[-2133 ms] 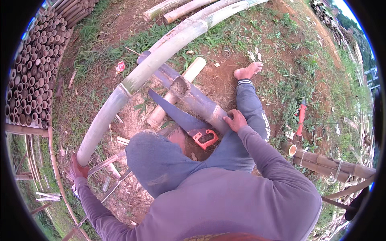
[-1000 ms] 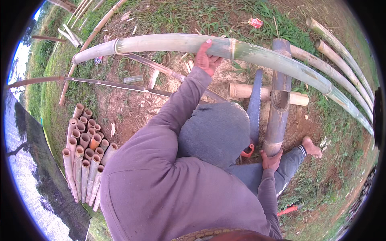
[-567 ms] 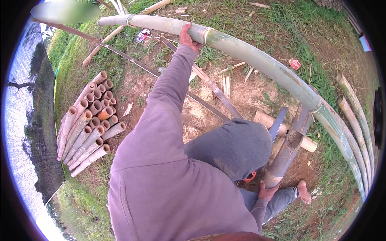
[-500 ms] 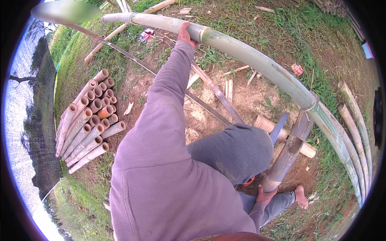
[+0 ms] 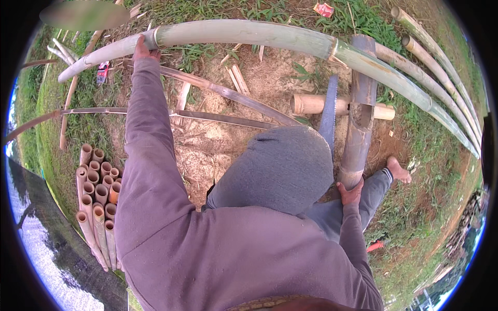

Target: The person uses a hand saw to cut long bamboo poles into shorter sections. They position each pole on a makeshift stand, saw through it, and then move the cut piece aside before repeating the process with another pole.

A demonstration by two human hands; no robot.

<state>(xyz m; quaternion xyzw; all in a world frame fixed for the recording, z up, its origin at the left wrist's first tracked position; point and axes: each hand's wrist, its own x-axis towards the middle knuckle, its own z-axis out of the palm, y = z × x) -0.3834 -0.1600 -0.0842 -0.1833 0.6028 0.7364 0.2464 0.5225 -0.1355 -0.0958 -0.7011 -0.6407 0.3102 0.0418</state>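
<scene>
A long green bamboo pole [image 5: 244,32] stretches across the far side, bowed by the lens. My left hand [image 5: 145,51] is closed around it beside a node toward its left end. At the right, a thick, darker bamboo piece [image 5: 358,142] with a notch cut into its upper side lies over a short bamboo log [image 5: 307,103]. The green pole passes over its far end. My right hand [image 5: 350,193] grips its near end. Next to the notched piece, a handsaw's blue blade [image 5: 328,115] stands out beyond my knee; the handle is hidden.
Cut bamboo tubes [image 5: 98,189] are stacked at the left. Split bamboo strips [image 5: 223,93] cross the sawdust-strewn ground. More bamboo poles [image 5: 441,65] lie at the far right. A red object [image 5: 375,245] is on the grass behind my right arm.
The view has turned, so the scene sits rotated and further left. My left hand stays by the same node of the green pole. My right hand still holds the notched bamboo's near end.
</scene>
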